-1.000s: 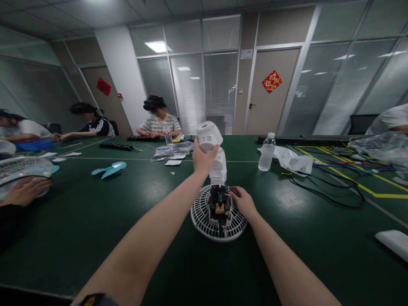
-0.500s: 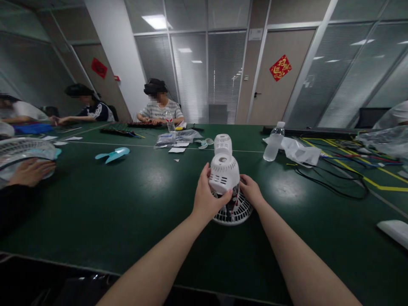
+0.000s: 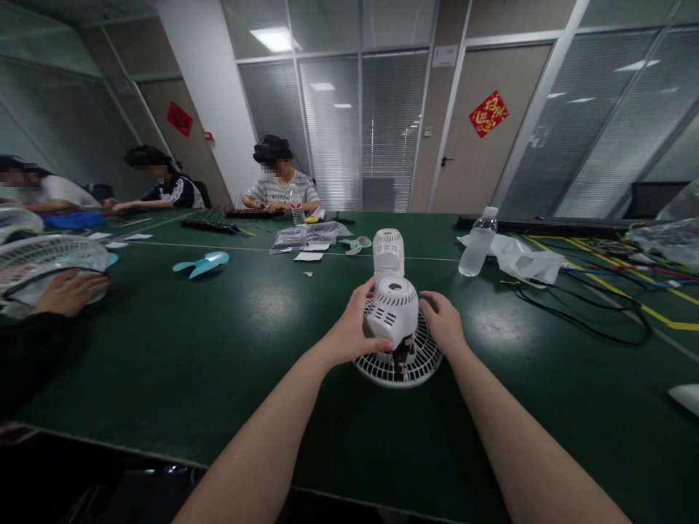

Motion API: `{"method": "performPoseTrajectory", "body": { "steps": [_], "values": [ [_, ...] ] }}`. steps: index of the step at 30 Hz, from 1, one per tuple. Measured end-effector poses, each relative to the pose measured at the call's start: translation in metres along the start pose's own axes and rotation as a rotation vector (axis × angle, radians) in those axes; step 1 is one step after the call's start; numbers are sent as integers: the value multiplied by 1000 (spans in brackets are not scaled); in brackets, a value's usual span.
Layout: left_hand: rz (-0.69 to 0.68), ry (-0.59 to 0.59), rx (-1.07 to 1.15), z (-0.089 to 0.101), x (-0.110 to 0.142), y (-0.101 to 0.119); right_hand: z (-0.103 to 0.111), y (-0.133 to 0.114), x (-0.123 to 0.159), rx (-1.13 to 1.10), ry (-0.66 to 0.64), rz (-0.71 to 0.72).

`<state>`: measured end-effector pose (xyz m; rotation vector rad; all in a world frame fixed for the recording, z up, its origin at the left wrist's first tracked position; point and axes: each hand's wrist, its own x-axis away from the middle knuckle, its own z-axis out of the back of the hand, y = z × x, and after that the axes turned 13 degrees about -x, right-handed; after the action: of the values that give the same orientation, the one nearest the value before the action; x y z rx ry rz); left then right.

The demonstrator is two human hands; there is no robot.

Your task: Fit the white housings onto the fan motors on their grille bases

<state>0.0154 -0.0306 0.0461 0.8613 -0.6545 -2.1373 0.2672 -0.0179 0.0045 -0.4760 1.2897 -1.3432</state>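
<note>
My left hand (image 3: 352,331) is closed around a white vented fan motor cover (image 3: 394,313), its thumb across the near lower edge. A white neck piece (image 3: 388,251) rises behind the cover. Beneath lies a round white fan grille (image 3: 376,372), flat on the green table. Dark and red wires (image 3: 403,356) show below the cover's near edge, where it stands off the parts underneath. My right hand (image 3: 445,324) is at the right side of the grille, thumb and fingers apart and slightly bent beside the cover. Whether those fingertips touch the grille or the cover is unclear.
Blue fan blades (image 3: 202,264) lie left on the table (image 3: 229,386). At far left another person's hand (image 3: 70,291) rests on a second grille (image 3: 52,255). A water bottle (image 3: 478,244), plastic bag (image 3: 527,260) and black cables (image 3: 584,327) lie right. Plastic packets (image 3: 309,236) lie behind.
My left hand has shifted the cover slightly toward me, and more of the grille shows around it. My right hand's fingers have come a little away from the cover. The view has turned slightly left.
</note>
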Motion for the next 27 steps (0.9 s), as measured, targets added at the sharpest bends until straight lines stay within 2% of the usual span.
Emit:
{"method": "performPoseTrajectory", "body": {
  "steps": [3,6,8,11,15,17,20,23,27],
  "values": [
    [19,-46,79,4,0,-6,7,-14,-1,-87,144,59],
    [34,-109,149,6,1,-6,16,-36,0,-186,171,95],
    [40,-154,154,8,2,-5,21,-51,2,-224,93,113],
    [35,-185,129,14,4,-3,25,-67,8,-199,-131,122],
    [29,-215,129,21,5,-1,23,-76,18,-132,-392,83],
    [16,-247,131,23,5,0,19,-77,24,-86,-441,74],
    [0,-265,125,22,4,1,13,-79,28,-46,-447,123],
    [17,-218,110,19,3,-1,13,-82,28,-88,-466,167],
    [22,-169,101,13,4,-2,22,-82,23,-211,-532,121]
  ]
}}
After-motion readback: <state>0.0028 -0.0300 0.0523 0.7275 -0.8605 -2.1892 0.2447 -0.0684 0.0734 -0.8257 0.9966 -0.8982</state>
